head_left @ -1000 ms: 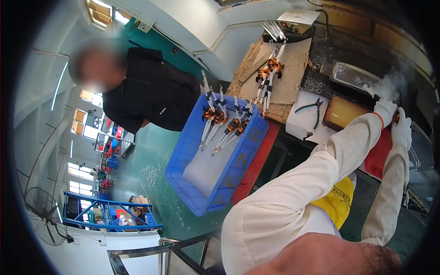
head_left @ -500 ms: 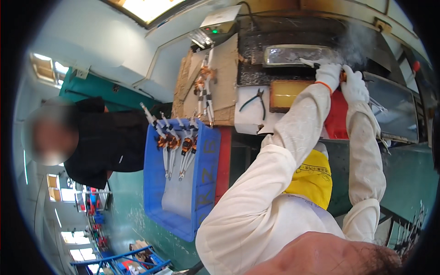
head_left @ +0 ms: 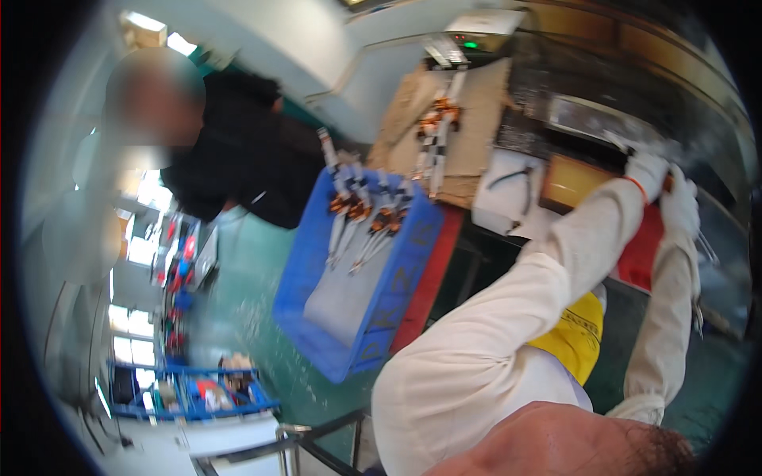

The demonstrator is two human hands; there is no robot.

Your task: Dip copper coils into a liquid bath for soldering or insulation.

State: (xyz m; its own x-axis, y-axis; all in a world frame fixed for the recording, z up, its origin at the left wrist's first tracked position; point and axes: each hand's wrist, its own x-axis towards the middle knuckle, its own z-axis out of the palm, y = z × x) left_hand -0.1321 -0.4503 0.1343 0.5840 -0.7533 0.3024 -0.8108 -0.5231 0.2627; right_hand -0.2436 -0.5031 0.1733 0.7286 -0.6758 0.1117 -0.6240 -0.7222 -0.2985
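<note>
Both my hands wear white gloves and are close together at the right end of a long metal trough [head_left: 591, 119] with a silvery surface and smoke over it. My left hand [head_left: 647, 173], with an orange band at the wrist, is closed on a copper coil with white-sleeved leads [head_left: 617, 140]. These leads stick out toward the trough. My right hand [head_left: 680, 208] closes around the other side of the same coil, mostly hidden by the gloves. Beside the trough stands a tray of amber material [head_left: 573, 181]. Pliers [head_left: 527, 190] lie blurred on a white sheet.
Similar coils [head_left: 438, 119] lie on cardboard [head_left: 476, 155] left of the trough, near a box with a green light [head_left: 484, 25]. A blue crate [head_left: 429, 238] holds several more coils [head_left: 349, 208]. A person in black [head_left: 238, 151] stands beyond it. Red material [head_left: 639, 255] hangs below my hands.
My view has swung, so the whole scene sits tilted and further right, with some blur. Both hands stay closed on the coil beside the trough.
</note>
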